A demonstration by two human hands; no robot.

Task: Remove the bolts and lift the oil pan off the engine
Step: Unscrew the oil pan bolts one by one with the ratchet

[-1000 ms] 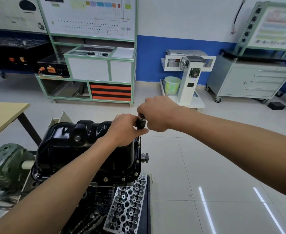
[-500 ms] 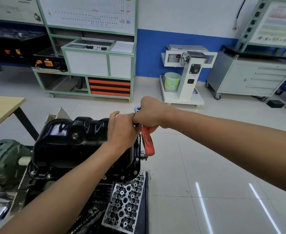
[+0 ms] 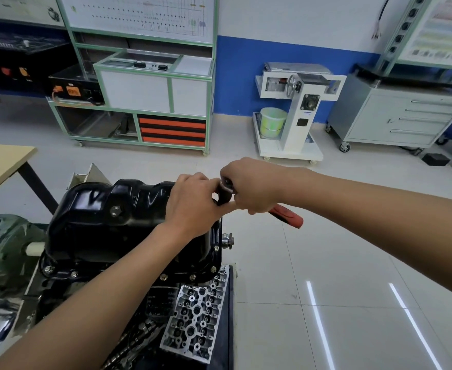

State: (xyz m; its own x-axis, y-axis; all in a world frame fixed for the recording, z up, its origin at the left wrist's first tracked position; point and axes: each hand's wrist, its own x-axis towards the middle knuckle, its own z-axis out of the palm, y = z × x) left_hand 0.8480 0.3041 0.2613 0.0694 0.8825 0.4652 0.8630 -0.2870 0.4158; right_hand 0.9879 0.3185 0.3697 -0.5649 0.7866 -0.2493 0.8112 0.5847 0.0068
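Your right hand [image 3: 254, 189] is gripping the red-handled ratchet [image 3: 286, 217], your left hand [image 3: 193, 204] pinching its black extension [image 3: 225, 194] beside the glossy black oil pan [image 3: 99, 209] sitting on the engine [image 3: 163, 303]; tilting it risks rounding the hidden bolt.

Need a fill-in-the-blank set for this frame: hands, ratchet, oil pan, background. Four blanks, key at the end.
1. The right hand grips a ratchet whose handle is ____.
2. That handle sticks out toward the person's ____ side.
3. The left hand holds the tool's dark shaft at the edge of the glossy ____ oil pan.
4. The bucket on the white stand by the back wall is pale ____.
Missing words: red; right; black; green.
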